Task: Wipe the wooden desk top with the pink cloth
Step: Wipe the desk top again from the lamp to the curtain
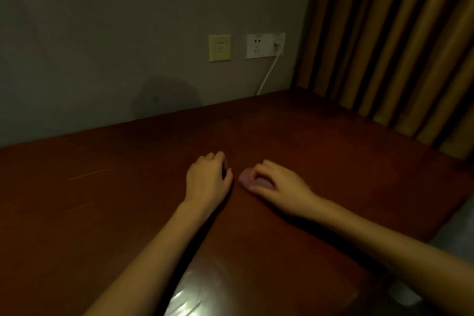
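The dark red-brown wooden desk top (102, 187) fills the lower part of the dim head view. A small bunched pink cloth (245, 177) lies on it near the middle. My right hand (278, 183) rests over the cloth with its fingers curled down on it, and most of the cloth is hidden under the palm. My left hand (209, 177) sits on the desk just left of the cloth, fingers curled in, holding nothing that I can see. A narrow gap separates the two hands.
A grey wall stands behind the desk with a yellowish socket plate (220, 48) and a white outlet (265, 45); a white cable (268, 74) drops from it to the desk's back edge. Striped brown curtains (397, 46) hang at the right. The desk's right edge (441, 218) borders something grey.
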`<state>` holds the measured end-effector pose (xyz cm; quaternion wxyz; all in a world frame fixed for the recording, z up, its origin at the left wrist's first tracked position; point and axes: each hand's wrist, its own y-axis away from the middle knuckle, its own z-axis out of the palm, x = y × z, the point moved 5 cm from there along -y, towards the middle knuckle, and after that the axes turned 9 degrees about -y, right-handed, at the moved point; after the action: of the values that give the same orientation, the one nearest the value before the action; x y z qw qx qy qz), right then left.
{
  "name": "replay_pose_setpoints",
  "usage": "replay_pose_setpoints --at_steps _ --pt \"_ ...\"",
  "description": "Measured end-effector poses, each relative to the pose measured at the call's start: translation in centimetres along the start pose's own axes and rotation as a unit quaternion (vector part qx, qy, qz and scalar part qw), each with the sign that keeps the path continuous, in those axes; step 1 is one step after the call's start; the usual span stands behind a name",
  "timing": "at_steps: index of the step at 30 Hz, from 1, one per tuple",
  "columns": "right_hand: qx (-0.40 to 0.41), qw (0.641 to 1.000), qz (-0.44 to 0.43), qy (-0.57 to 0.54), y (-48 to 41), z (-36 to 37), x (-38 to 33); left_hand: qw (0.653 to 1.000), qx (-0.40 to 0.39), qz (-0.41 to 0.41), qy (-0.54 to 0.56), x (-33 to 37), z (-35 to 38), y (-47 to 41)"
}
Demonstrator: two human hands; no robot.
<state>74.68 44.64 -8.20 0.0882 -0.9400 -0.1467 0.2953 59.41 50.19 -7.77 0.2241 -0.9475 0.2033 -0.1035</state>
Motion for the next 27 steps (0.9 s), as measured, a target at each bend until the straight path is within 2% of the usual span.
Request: replay_pose_setpoints --at_steps 3,8,10,13,15,18,21,24,27 --pt "-0.004 1.0 -0.006 -0.004 4.4 -2.1 1.5 1.0 0.009 0.011 0.008 1.5 0.3 0.3" --pt "0.097 0.978 0.178 0.047 2.9 -8.1 12.0 0.999 0.004 0.023 0.031 1.9 0.6 1.1" --pt "0.113 0.972 0.196 0.068 0.6 -7.7 13.2 0.999 0.0 0.027 0.035 1.9 0.4 1.1" --pt "0.116 0.973 0.185 0.076 -1.4 -5.5 9.9 0.999 -0.002 0.028 0.035 1.7 0.2 0.8" --pt "0.094 0.984 0.142 0.06 -0.7 -3.9 6.0 0.999 -0.004 0.027 0.037 1.7 0.2 0.7" --pt "0.023 0.998 0.046 0.028 3.7 -2.1 1.0 0.999 -0.006 0.023 0.034 1.7 0.1 0.8" --pt "-0.008 1.0 0.026 -0.006 9.0 -3.2 1.0 0.999 -0.008 0.027 0.034 1.7 0.2 1.1" --pt "0.066 0.991 0.113 0.008 10.7 -7.2 6.5 0.998 -0.012 0.045 0.039 2.4 0.2 1.5" --pt "0.13 0.97 0.203 0.042 8.7 -9.7 11.4 0.995 -0.018 0.081 0.052 3.8 -0.1 2.0"
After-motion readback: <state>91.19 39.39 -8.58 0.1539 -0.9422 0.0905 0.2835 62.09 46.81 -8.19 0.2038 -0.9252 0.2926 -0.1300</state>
